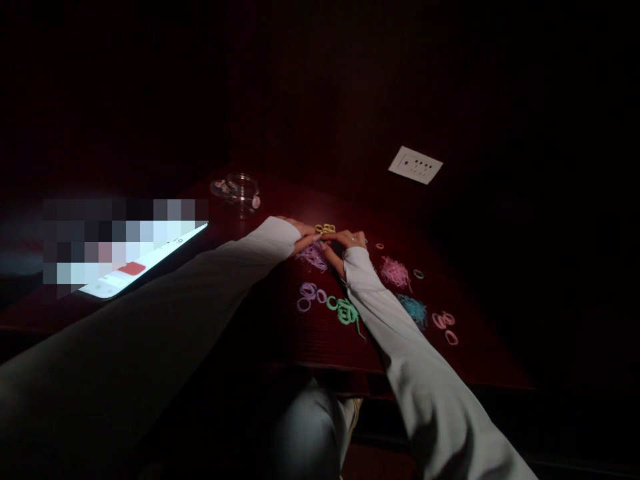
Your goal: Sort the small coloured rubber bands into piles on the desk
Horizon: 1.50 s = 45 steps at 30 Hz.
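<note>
My left hand (303,231) and my right hand (351,240) meet over the dark red table, fingertips pressed together. Both look closed, but whatever they pinch is too small and dim to make out. Just behind the fingers lie yellow ring-shaped bands (325,229), and a purple tangle of thin strands (313,256) is partly covered by my left hand. Nearer to me are purple rings (309,292) and green rings (346,311), the green partly behind my right sleeve. To the right of my right hand sits a pink tangle of strands (396,272).
A teal tangle (413,311) and several pink rings (444,321) lie at the right. Far left on the table, a glass jar (243,193) stands near a lit phone or tablet (117,283). A white socket panel (416,165) is on the wall behind. Surroundings are very dark.
</note>
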{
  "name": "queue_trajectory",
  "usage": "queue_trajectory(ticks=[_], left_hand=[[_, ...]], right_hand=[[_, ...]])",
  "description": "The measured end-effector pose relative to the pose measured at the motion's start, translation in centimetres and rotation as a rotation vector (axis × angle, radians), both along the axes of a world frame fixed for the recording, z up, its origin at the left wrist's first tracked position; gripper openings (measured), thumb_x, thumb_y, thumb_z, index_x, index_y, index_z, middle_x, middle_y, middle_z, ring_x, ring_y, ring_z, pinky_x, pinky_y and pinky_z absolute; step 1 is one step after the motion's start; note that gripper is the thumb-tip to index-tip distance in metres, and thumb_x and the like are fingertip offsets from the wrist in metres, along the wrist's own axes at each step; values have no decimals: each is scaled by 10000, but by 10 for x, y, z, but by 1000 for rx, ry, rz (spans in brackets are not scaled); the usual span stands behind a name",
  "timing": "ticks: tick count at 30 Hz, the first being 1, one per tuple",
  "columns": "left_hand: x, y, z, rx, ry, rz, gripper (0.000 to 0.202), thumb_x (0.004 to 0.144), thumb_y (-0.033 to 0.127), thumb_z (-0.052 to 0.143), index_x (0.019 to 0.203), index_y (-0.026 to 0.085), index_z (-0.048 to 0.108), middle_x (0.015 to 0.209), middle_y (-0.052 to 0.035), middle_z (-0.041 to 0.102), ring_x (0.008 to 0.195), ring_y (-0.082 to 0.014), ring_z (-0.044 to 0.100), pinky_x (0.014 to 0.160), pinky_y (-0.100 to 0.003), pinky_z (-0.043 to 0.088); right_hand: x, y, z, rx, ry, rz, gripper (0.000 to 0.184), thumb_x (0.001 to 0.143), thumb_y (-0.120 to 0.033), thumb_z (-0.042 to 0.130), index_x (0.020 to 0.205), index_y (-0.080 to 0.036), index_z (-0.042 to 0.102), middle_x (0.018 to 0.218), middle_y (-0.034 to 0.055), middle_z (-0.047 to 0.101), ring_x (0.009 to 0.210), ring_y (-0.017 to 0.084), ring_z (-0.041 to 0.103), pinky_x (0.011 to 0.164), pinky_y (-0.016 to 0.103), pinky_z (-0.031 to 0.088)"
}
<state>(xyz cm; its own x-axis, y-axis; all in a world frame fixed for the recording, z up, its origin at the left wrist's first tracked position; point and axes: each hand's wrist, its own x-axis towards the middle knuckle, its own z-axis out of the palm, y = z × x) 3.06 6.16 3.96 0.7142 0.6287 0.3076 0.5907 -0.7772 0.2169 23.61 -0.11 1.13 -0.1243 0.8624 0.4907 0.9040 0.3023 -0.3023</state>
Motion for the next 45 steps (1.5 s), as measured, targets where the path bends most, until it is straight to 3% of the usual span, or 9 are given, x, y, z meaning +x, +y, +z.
queue_trajectory(ticks=[10,14,17,21,25,28,37,42,45], left_hand=[[3,4,-3,-42,-84,-77,371,1047,406,384,1050,243,718,978,-48,762,988,-203,668,864,-289,431],[3,5,-5,-21,-137,-82,370,1050,408,378,1067,222,697,1036,-62,740,1029,-213,637,935,-321,449],[3,5,-11,-35,-213,-68,385,1056,418,362,1179,218,668,1242,-80,695,1163,-227,590,1022,-364,456],[11,8,-30,-144,-253,-110,413,1046,389,383,1386,258,577,1522,-68,555,1370,-226,513,1154,-406,422],[20,10,-45,-212,-265,-190,441,1041,352,360,1419,261,568,1568,-67,543,1482,-210,451,1229,-393,368],[21,10,-48,-238,-270,-193,469,1041,384,361,1440,242,562,1606,-77,507,1500,-218,447,1243,-360,346],[23,10,-54,-252,-377,-95,452,1035,444,383,1392,272,601,1645,-62,429,1440,-232,520,1241,-384,382],[28,19,-61,-250,-504,-93,423,1038,453,397,1311,251,649,1586,-78,473,1376,-224,570,1197,-360,449],[31,23,-67,-258,-584,-106,409,1039,469,402,1262,256,670,1558,-62,477,1287,-214,627,1180,-366,477]], right_hand=[[-5,-1,5,13,6,5,277,1014,-459,582,990,-296,804,1026,49,730,1053,255,546,976,425,401],[4,-6,18,70,-52,-60,329,1030,-487,531,984,-294,794,1055,57,720,1061,267,522,969,430,387],[27,-17,38,201,-110,-226,385,1044,-509,467,1023,-277,774,1100,81,706,1076,290,495,933,435,374],[73,-36,51,295,-195,-581,404,1020,-527,468,1060,-250,759,1109,132,684,1094,332,475,879,446,351],[111,-55,42,96,-211,-952,295,958,-440,558,963,-229,764,985,134,683,1061,351,503,857,482,361],[126,-66,33,-43,-187,-1100,277,932,-426,587,939,-218,770,944,148,666,1061,381,533,859,540,376],[145,-72,21,-144,-178,-895,470,915,-610,557,978,-209,796,1015,203,687,1082,430,541,844,598,405],[128,-70,26,-190,-202,-913,450,942,-593,549,1012,-217,787,1072,175,697,1128,402,540,884,536,400],[105,-58,34,-68,-203,-875,392,969,-497,522,1017,-208,784,1096,154,711,1116,357,544,886,459,393]])
